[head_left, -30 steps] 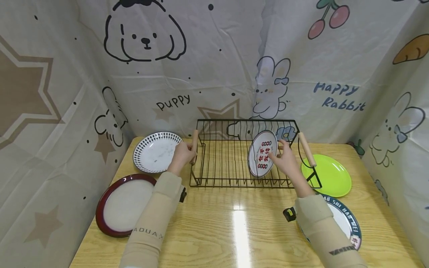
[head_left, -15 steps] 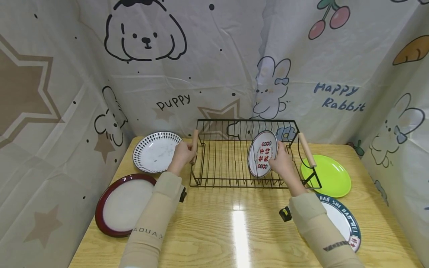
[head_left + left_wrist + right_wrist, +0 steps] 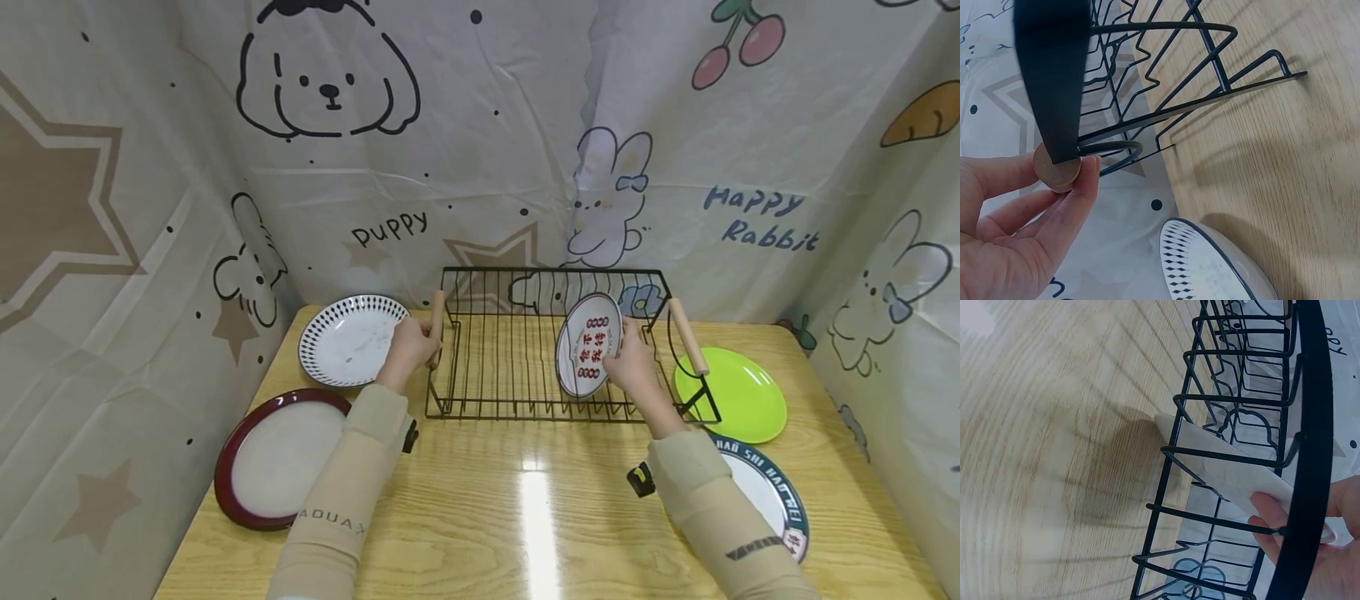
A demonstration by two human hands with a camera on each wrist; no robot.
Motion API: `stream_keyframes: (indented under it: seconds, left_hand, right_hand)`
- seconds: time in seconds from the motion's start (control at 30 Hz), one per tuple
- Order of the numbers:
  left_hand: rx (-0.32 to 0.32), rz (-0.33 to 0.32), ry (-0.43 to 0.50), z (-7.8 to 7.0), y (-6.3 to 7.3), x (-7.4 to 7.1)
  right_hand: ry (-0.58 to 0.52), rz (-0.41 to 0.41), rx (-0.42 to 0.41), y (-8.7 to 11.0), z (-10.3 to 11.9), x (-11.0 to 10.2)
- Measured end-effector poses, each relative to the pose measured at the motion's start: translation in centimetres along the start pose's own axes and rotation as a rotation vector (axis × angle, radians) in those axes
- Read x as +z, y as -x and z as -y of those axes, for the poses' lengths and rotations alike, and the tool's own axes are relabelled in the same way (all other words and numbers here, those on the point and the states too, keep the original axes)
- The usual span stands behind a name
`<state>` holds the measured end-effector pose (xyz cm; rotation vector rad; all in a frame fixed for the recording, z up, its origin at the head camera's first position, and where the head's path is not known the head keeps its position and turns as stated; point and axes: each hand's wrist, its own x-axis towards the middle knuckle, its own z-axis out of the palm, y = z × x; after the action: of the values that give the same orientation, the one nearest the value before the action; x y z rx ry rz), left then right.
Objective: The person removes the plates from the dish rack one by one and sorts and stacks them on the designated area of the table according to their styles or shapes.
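A black wire dish rack with wooden side handles stands at the back of the table. My left hand grips its left wooden handle; the left wrist view shows thumb and fingers around the handle's end. A white plate with red characters stands tilted in a slot right of the rack's middle. My right hand pinches that plate by its right edge. In the right wrist view the plate sits between the wires, with fingertips against its back.
Left of the rack lie a bowl-like white dish with a black diamond rim and a maroon-rimmed plate. To the right are a lime green plate and a blue-rimmed plate, partly under the right forearm. A printed curtain closes off the back.
My right hand has shifted slightly left and closed its fingers onto the plate's edge. The plate, the rack and my left hand look unmoved.
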<state>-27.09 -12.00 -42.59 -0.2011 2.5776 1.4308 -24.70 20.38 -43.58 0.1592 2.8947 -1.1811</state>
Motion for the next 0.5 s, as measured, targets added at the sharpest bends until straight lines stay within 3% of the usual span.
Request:
stream_keyframes:
  seconds: [0.5]
  left_hand:
    - [0.007, 0.007, -0.003, 0.0, 0.1, -0.1]
  right_hand:
    - [0.018, -0.094, -0.083, 0.4, 0.9, -0.9]
